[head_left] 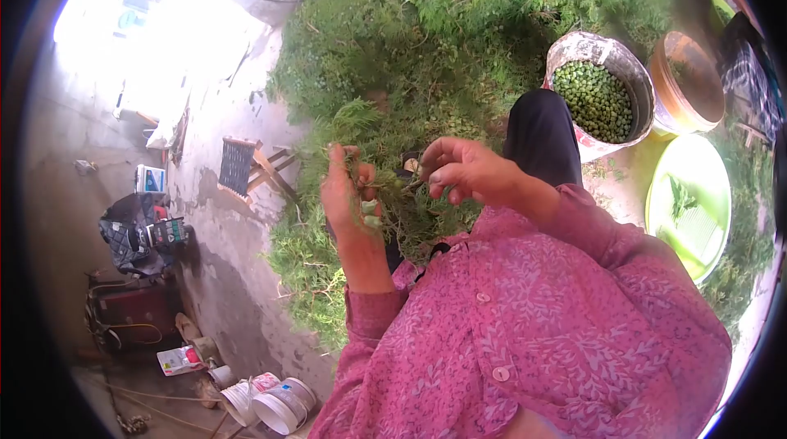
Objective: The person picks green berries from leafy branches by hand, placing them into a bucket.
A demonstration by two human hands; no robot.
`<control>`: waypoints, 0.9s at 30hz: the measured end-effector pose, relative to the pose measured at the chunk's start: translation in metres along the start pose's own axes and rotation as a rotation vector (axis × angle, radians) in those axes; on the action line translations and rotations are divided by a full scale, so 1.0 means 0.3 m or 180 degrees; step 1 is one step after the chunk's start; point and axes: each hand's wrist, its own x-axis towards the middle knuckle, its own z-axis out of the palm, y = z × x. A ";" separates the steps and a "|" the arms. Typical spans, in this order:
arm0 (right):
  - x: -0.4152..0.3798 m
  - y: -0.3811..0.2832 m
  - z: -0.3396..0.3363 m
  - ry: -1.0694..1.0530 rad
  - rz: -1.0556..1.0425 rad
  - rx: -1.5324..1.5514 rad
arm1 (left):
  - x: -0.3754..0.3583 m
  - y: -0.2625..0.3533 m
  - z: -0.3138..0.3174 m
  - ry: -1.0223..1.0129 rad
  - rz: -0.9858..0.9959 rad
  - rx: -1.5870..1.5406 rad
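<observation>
The left hand has its grip clenched around a feathery green leafy sprig, fingers curled about the stems. The right hand pinches the same sprig between thumb and forefinger, its other fingers loosely bent. Just past both grips lies a large heap of green cuttings, crowding the far side. To the right of the right grip stands a battered white bucket of small green pods, then a pale green plastic basin. Bare concrete floor opens left of the left grip.
</observation>
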 end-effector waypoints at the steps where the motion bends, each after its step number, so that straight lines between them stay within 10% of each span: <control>1: 0.004 0.015 0.010 -0.0037 0.0186 0.0073 | 0.004 -0.010 -0.004 -0.0121 0.0102 -0.0098; 27: 0.021 -0.039 0.039 -0.0496 0.0183 0.0046 | 0.015 -0.023 0.030 -0.0245 0.0075 0.0403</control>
